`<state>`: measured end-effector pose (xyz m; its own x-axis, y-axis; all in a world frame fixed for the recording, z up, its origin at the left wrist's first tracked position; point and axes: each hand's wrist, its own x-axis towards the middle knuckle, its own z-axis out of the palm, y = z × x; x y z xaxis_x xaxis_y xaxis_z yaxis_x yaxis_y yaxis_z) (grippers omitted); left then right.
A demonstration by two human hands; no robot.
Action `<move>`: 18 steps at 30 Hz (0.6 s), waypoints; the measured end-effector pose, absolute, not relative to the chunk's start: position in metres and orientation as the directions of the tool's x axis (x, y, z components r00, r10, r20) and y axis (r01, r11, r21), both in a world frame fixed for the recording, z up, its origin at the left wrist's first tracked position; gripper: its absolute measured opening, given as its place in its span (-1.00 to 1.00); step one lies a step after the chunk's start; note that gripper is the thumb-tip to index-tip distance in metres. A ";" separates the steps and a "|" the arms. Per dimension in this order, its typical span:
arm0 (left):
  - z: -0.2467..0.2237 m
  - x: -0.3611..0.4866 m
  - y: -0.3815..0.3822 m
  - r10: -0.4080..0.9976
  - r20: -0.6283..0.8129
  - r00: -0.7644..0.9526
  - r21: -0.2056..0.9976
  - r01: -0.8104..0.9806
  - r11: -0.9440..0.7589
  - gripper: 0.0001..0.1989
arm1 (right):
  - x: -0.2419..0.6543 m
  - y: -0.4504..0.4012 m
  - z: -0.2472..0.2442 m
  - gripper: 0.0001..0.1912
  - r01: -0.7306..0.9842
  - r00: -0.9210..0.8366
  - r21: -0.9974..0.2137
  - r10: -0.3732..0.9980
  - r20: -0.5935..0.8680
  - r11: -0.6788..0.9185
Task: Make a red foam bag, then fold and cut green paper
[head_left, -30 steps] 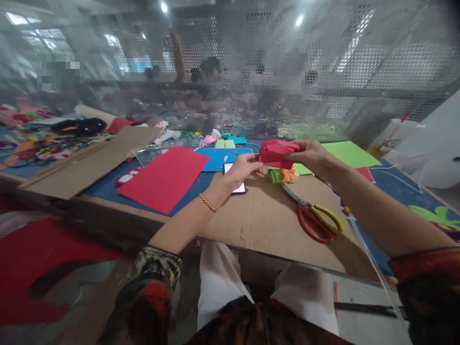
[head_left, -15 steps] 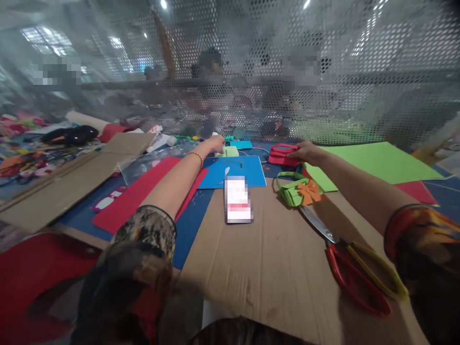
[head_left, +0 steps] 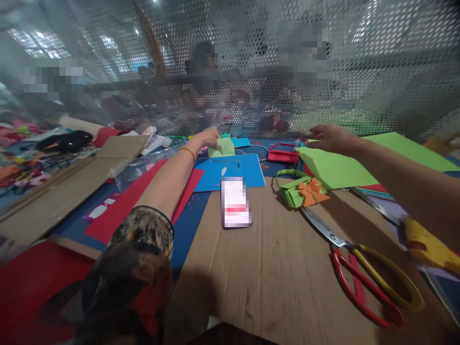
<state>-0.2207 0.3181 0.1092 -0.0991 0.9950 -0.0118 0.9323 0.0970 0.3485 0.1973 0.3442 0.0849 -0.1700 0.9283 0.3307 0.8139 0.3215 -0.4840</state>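
My left hand reaches to the far side of the table, its fingers curled against the edge of a pale green piece of paper. My right hand hovers, fingers loosely stretched, over a large light green sheet; nothing shows in it. To its left stands a small red bag with a handle. Nearer lies a small green bag bearing an orange bow. Scissors with red and yellow handles lie spread on the cardboard.
A lit phone rests at the front edge of a blue sheet. Red sheets and a cardboard strip lie left. A yellow-handled tool is at right. Perforated mesh rises behind the table, people beyond it.
My right hand has let go of the red bag and moved right, over the light green sheet. My left hand has shifted slightly left, and the pale green paper now sits more tilted up.
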 end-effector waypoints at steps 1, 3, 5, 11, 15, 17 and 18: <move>0.113 -0.221 0.315 0.994 0.029 -0.109 0.350 0.932 0.092 -0.68 | 0.200 0.339 0.090 -0.73 0.835 -0.168 -0.461 0.937 0.305 0.300; 0.124 -0.222 0.309 0.985 0.112 -0.133 0.353 0.932 0.085 -0.69 | 0.204 0.325 0.100 -0.66 0.864 -0.171 -0.424 0.949 0.264 0.273; 0.136 -0.223 0.302 0.968 0.196 -0.156 0.358 0.931 0.078 -0.70 | 0.206 0.310 0.110 -0.61 0.870 -0.188 -0.405 0.949 0.251 0.280; 0.178 -0.220 0.273 0.881 0.403 -0.250 0.440 0.897 0.053 -0.68 | 0.206 0.266 0.132 -0.69 0.849 -0.259 -0.395 0.927 0.270 0.352; 0.197 -0.199 0.239 0.841 0.449 -0.303 0.610 0.791 -0.041 -0.72 | 0.200 0.234 0.141 -0.75 0.804 -0.293 -0.417 0.892 0.343 0.425; 0.200 -0.180 0.215 0.866 0.427 -0.258 0.700 0.701 -0.136 -0.78 | 0.194 0.214 0.144 -0.73 0.768 -0.316 -0.436 0.869 0.380 0.470; 0.200 -0.169 0.202 0.892 0.402 -0.206 0.740 0.647 -0.184 -0.81 | 0.191 0.203 0.145 -0.71 0.748 -0.330 -0.445 0.858 0.393 0.492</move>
